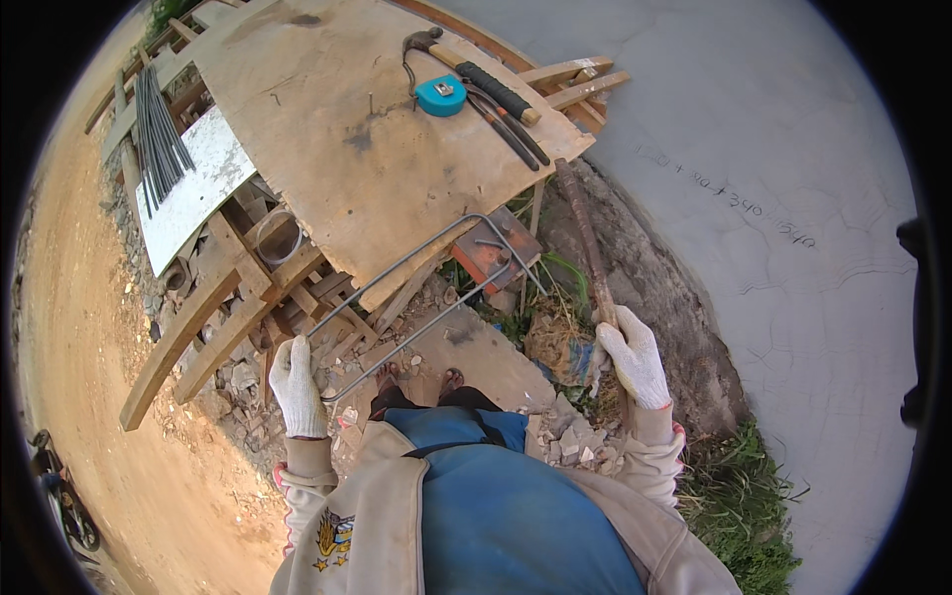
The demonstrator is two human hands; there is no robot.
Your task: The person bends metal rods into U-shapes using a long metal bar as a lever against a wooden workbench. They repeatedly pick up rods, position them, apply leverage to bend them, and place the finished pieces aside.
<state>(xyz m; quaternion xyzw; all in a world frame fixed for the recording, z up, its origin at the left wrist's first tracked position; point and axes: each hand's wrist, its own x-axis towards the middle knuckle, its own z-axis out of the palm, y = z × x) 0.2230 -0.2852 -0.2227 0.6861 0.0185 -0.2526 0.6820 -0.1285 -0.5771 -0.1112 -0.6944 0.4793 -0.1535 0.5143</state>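
Note:
In my gloved left hand [296,389] is one end of a grey steel rod bent into a long rectangular stirrup [420,331]. Its far end lies at a reddish-brown block [478,264] by the board's near corner, where a hooked tip shows. My gloved right hand [635,359] is wrapped round a long rusty metal bar [583,233], which slants up to the board's right corner. On the plywood board [307,119] lie a claw hammer [486,87], a teal tape measure [440,96] and a tool with two dark handles [508,129].
Cut steel rods [159,129] rest on a white panel [203,178] at the left. Curved timbers [183,342] jut out beneath the board. Rubble [580,436] lies by my feet, a grey wall [793,297] stands right, and a motorcycle [69,501] is at lower left.

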